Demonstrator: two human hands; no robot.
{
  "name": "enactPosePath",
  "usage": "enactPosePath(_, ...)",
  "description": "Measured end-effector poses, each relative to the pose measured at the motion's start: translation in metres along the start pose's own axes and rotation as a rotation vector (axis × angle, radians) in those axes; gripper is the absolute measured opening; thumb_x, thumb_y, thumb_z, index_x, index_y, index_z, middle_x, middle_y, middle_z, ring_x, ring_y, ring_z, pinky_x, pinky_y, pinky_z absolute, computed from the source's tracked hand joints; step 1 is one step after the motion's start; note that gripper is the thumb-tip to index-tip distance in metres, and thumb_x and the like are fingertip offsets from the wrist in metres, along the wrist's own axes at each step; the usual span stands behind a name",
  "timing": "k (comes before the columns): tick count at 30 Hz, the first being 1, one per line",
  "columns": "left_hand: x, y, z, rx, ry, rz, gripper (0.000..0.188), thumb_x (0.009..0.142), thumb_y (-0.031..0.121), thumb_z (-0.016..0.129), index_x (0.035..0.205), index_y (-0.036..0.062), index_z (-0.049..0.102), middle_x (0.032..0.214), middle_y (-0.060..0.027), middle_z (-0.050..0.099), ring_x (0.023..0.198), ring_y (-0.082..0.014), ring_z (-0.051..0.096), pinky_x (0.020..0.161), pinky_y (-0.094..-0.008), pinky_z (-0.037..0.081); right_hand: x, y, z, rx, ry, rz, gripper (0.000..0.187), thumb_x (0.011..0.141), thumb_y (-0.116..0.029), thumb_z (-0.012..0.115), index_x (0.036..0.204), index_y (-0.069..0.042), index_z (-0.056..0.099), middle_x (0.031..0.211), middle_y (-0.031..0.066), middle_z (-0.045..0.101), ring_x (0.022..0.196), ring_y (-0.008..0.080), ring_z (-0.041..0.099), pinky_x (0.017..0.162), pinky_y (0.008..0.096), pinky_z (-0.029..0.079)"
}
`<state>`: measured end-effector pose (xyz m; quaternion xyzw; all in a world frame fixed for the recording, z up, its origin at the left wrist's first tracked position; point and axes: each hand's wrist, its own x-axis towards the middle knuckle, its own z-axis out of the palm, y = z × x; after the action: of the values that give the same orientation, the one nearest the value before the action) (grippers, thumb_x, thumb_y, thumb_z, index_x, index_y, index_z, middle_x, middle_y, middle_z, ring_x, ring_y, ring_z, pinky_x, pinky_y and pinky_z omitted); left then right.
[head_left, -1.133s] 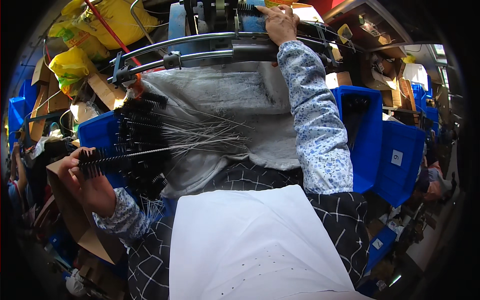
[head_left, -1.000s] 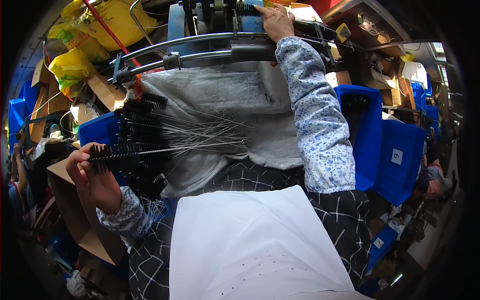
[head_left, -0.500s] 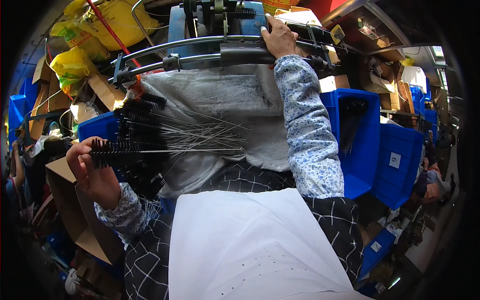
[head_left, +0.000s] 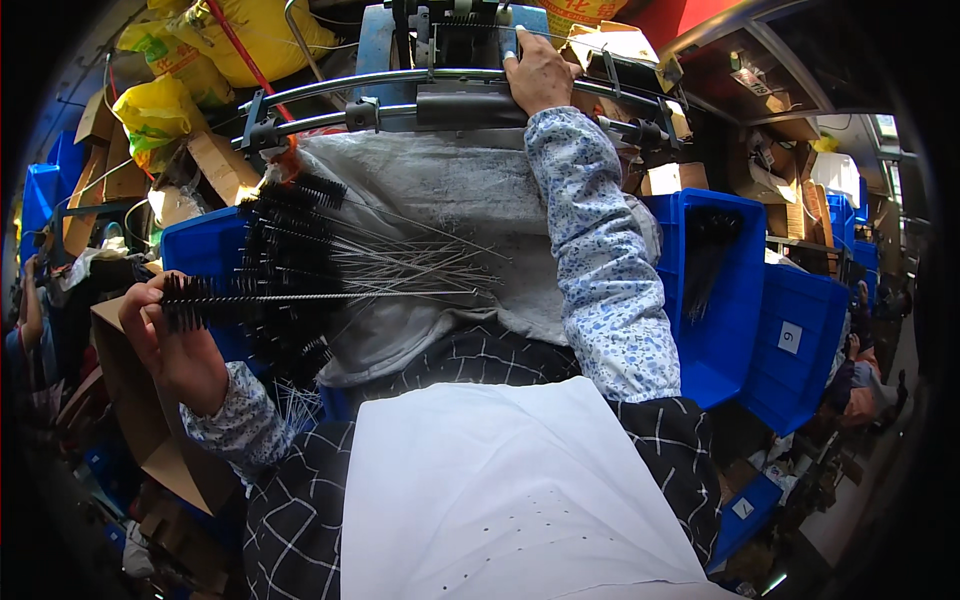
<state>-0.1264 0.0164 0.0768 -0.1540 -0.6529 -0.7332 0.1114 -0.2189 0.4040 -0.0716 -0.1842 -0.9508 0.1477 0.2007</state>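
Pinched in my left hand [head_left: 180, 350] is a wire brush [head_left: 215, 300] with black bristles. Its twisted wire stem points right, above a pile of similar brushes [head_left: 290, 240] whose bare stems fan out over a grey cloth [head_left: 440, 170]. My right hand [head_left: 542, 80] reaches to the blue machine [head_left: 375, 50] at the top, fingers closed against its edge. What they grip is hidden. Just left of those fingertips another black-bristled brush [head_left: 470, 22] sits in the machine, and a thin wire runs to the right past the hand.
Two metal rails with a dark cylinder [head_left: 470, 108] cross in front of the machine. On the right stand blue bins [head_left: 725, 340], one with black brushes inside. A cardboard box [head_left: 150, 410] is at the left, yellow bags [head_left: 160, 120] at upper left. Other people are at the far edges.
The view has shifted slightly, moving the machine and pile a little to the right. My left hand has drawn its brush slightly left. My right hand has moved left along the machine.
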Motion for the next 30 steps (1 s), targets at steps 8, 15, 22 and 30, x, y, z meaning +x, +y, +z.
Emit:
enactPosePath(8,0.001,-0.002,0.006,-0.046,-0.034,-0.034,0.018,0.087,0.014,0.043,0.098,0.0010,0.042,0.092,-0.0161,0.047,0.081,-0.0184,0.048,0.072,-0.0285,0.041,-0.002,-0.039,0.006,-0.037,-0.011,0.015,0.028,0.077,-0.021,0.054,0.102,-0.010,0.052,0.096,0.0057,0.056,0.087,0.0226,0.056,0.078,0.0448,0.033)
enactPosePath(15,-0.001,-0.002,0.008,-0.011,-0.045,0.002,0.017,0.086,0.015,0.044,0.098,0.0015,0.042,0.091,-0.0161,0.046,0.080,-0.0191,0.048,0.070,-0.0291,0.042,-0.004,-0.038,0.007,-0.021,-0.025,-0.015,0.030,0.076,-0.022,0.055,0.103,-0.009,0.051,0.096,0.0058,0.056,0.087,0.0228,0.056,0.076,0.0444,0.034)
enactPosePath(22,0.000,-0.003,-0.007,-0.076,-0.128,-0.007,0.017,0.086,0.012,0.041,0.099,0.0007,0.042,0.095,-0.0123,0.044,0.088,-0.0222,0.047,0.078,-0.0315,0.040,0.000,-0.025,0.004,-0.026,-0.028,0.020,0.036,0.075,-0.022,0.054,0.109,-0.010,0.050,0.100,0.0062,0.056,0.089,0.0235,0.055,0.077,0.0438,0.035)
enactPosePath(30,-0.002,-0.003,0.010,-0.019,-0.038,-0.044,0.018,0.086,0.016,0.043,0.098,0.0015,0.042,0.090,-0.0162,0.046,0.080,-0.0198,0.048,0.071,-0.0297,0.041,-0.001,-0.044,0.003,-0.054,-0.102,0.045,0.037,0.077,-0.021,0.053,0.112,-0.011,0.049,0.098,0.0067,0.056,0.089,0.0241,0.056,0.076,0.0435,0.036)
